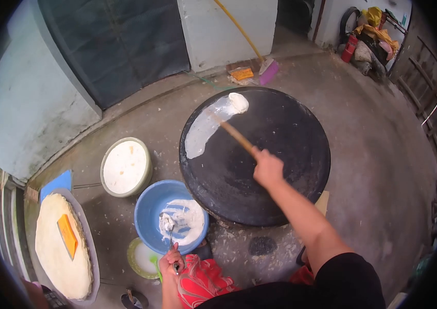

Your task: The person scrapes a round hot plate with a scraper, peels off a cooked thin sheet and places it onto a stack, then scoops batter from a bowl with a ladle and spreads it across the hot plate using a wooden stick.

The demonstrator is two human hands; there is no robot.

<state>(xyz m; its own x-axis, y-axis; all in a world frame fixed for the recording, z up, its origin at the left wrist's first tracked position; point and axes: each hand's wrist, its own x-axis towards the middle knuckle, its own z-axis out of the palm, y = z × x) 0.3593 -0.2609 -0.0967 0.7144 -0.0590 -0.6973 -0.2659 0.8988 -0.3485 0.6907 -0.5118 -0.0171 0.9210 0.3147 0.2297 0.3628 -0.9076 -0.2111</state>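
My right hand (269,169) is closed round the wooden handle of a spreader (240,139), whose far end meets the white batter (200,135) on a large round black griddle (280,149). The batter lies as a curved strip along the griddle's left edge, with a thick lump (238,103) at its upper end. My left hand (171,261) grips a metal ladle (171,236) low at the front. Its bowl, coated in batter, rests inside a blue basin (145,213) with more white batter smeared over the bottom.
A bowl of white batter or flour (149,172) stands left of the griddle. Below the basin is a green bowl (135,262) of whitish liquid. Pale flat round sheets (54,247) are stacked at left, an orange-yellow item (66,234) on top. A broom (244,33) leans behind.
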